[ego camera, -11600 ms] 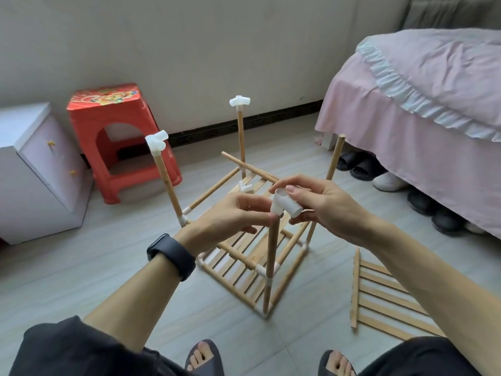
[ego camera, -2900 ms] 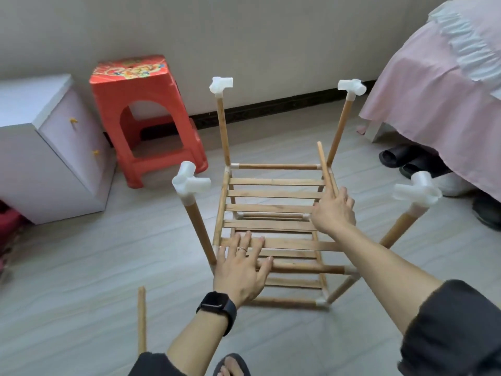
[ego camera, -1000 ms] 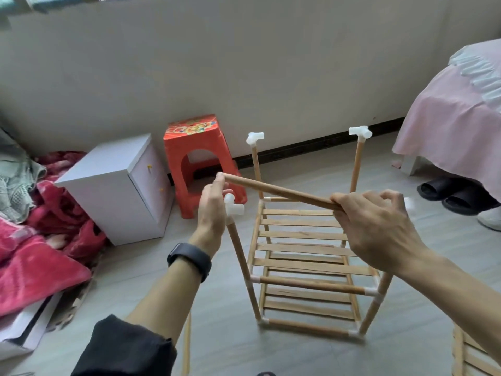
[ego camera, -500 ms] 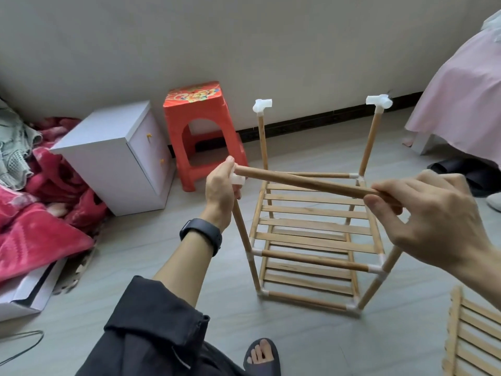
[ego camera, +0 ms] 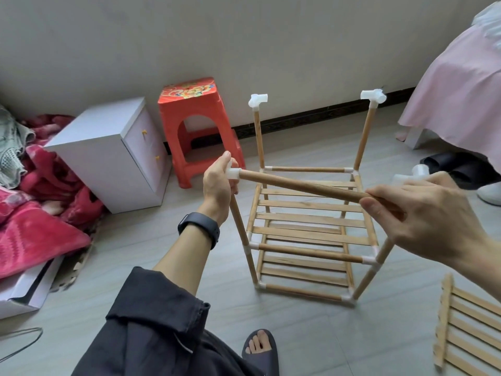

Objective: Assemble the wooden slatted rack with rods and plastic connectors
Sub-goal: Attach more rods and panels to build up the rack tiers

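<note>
Two hands worked on the half-built wooden slatted rack (ego camera: 311, 219), which stood on the grey floor between a red plastic stool (ego camera: 198, 126) and a pink-covered bed (ego camera: 461, 90). Left hand (ego camera: 219, 183) gripped the white plastic corner connector (ego camera: 233, 173) atop the front-left post; one end of a round wooden rod (ego camera: 301, 185) sat in it. Right hand (ego camera: 423, 213) pinched the rod's other end, beside the front-right post's white connector (ego camera: 412, 176). Loose slatted wooden panel (ego camera: 471, 329) lay on the floor at right.

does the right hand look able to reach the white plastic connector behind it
Probably yes: the white plastic connector sits just beyond the right hand, nothing between, though that hand grips the wooden rod.
</note>
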{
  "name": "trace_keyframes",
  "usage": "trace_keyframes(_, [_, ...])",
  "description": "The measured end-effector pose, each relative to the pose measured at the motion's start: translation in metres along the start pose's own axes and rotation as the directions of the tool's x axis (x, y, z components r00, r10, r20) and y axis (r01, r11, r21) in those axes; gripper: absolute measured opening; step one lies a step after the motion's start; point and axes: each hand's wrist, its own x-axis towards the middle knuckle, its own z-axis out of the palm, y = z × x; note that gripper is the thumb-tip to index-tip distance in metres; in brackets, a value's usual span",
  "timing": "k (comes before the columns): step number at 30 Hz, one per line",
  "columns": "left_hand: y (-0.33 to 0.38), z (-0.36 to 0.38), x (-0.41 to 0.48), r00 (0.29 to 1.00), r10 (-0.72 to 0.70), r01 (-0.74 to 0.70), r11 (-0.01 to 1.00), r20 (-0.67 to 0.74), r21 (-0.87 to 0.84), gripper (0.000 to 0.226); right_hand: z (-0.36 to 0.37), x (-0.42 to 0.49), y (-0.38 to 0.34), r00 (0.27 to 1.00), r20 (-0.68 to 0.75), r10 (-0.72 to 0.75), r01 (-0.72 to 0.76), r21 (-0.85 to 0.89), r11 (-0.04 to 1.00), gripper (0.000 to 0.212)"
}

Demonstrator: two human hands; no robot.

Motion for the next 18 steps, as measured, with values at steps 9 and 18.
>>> trace_keyframes(9, [-0.003,-0.001,0.005,0.998,-0.006,0.001,0.998,0.069,0.068,0.040,-0.002,0.030,0.012,0.985,-0.048,-0.165,0.148,-0.251,0.957,0.040])
trace_keyframes(18, [-0.002,0.000,0.014,0.999,0.044,-0.043,0.995,-0.018,0.089,0.045,0.007,0.048,0.002,0.995,-0.020,-0.100,0.093,-0.225,0.970,0.045])
